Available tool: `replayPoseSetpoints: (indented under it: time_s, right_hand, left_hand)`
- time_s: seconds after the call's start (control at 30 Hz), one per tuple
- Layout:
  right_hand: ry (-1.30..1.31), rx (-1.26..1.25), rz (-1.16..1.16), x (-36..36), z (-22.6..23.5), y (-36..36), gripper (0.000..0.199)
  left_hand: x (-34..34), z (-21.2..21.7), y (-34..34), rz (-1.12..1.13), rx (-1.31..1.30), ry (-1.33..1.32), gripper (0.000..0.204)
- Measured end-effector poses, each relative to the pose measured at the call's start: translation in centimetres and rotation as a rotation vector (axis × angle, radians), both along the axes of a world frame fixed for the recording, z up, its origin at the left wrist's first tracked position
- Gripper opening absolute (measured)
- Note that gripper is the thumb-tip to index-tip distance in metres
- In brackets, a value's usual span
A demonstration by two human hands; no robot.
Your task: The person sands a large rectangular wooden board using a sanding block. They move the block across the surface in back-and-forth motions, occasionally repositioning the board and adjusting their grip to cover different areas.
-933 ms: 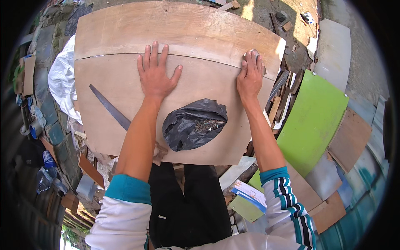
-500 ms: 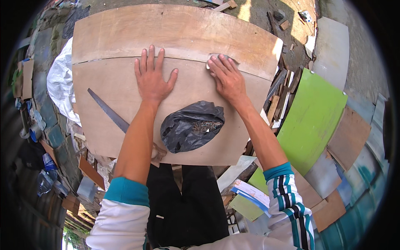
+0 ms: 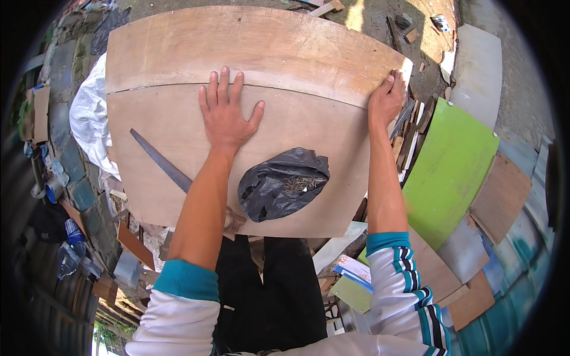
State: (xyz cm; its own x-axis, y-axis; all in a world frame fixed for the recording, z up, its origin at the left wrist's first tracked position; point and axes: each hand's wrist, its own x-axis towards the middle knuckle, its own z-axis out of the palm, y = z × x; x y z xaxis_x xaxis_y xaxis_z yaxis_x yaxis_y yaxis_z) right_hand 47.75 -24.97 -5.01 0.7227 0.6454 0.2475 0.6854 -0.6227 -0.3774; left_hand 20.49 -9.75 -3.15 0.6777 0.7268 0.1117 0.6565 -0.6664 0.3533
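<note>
Two brown plywood sheets lie flat before me, the near sheet (image 3: 160,136) meeting the far sheet (image 3: 237,41) along a thin seam. My left hand (image 3: 225,113) presses flat on the near sheet just below the seam, fingers spread. My right hand (image 3: 386,98) grips the right edge of the sheets, fingers curled over it. A handsaw (image 3: 160,160) rests on the near sheet left of my left forearm, its handle hidden under my arm. A black plastic bag (image 3: 282,184), open and holding small nails, sits between my forearms.
A bright green board (image 3: 448,169) and several brown offcuts (image 3: 502,196) lie to the right. White plastic sheeting (image 3: 89,124) hangs at the left edge. Wood scraps and blocks litter the ground beyond the far sheet. Bottles and clutter fill the lower left.
My right hand moved from the right edge inward along the seam, then back out to the right edge. My left hand stayed pressed on the near sheet.
</note>
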Motion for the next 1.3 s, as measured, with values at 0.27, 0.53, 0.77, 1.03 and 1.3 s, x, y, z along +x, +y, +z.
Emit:
replayPoseSetpoints:
  time_s: [0.27, 0.53, 0.77, 1.03, 1.3]
  right_hand:
    - [0.277, -0.02, 0.684, -8.5, 2.7, 4.6, 0.037]
    - [0.045, 0.008, -0.164, -6.0, 0.3, 6.7, 0.038]
    - [-0.1, -0.018, 0.484, -2.7, 0.7, 9.1, 0.033]
    - [0.078, -0.023, 0.552, -9.5, 1.0, 10.6, 0.033]
    - [-0.069, -0.047, 0.031, 1.2, 0.3, 8.5, 0.038]
  left_hand:
    - [-1.1, -0.3, 0.4, 0.002, 0.001, 0.023, 0.075]
    - [-0.1, -0.3, -0.1, -0.008, -0.002, 0.063, 0.077]
    - [-0.7, 0.0, 0.2, 0.013, -0.002, -0.012, 0.078]
    - [-0.6, -0.7, 0.1, -0.001, -0.011, -0.007, 0.076]
    - [-0.2, -0.3, 0.1, 0.002, -0.014, -0.014, 0.077]
